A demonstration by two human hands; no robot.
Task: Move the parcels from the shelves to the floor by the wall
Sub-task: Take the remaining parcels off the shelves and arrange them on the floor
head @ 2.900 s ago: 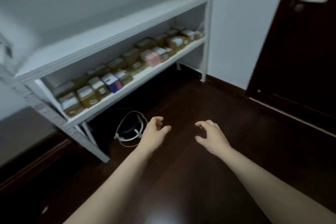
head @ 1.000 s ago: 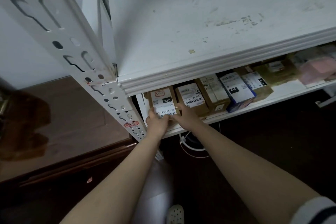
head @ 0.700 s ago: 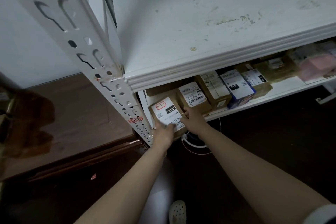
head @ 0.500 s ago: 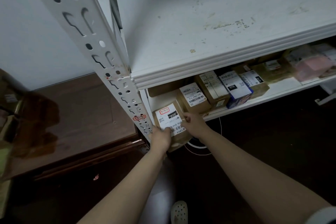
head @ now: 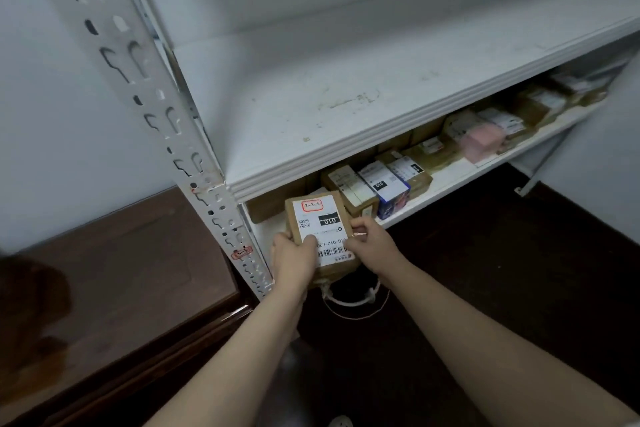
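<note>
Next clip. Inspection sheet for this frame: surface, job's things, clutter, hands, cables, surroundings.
Surface: white lower shelf carrying a row of parcels; scuffed white upper shelf.
Job's things: brown labelled parcel held at the lower shelf's left end; other parcels in a row behind, among them a blue-and-white box and a pink parcel.
Clutter: nothing seen.
Hands: left hand grips the parcel's lower left; right hand pinches its right edge.
Cables: white cable loop on the floor under the shelf.
Surroundings: dark floor, perforated white upright, brown wooden furniture at left.
</note>
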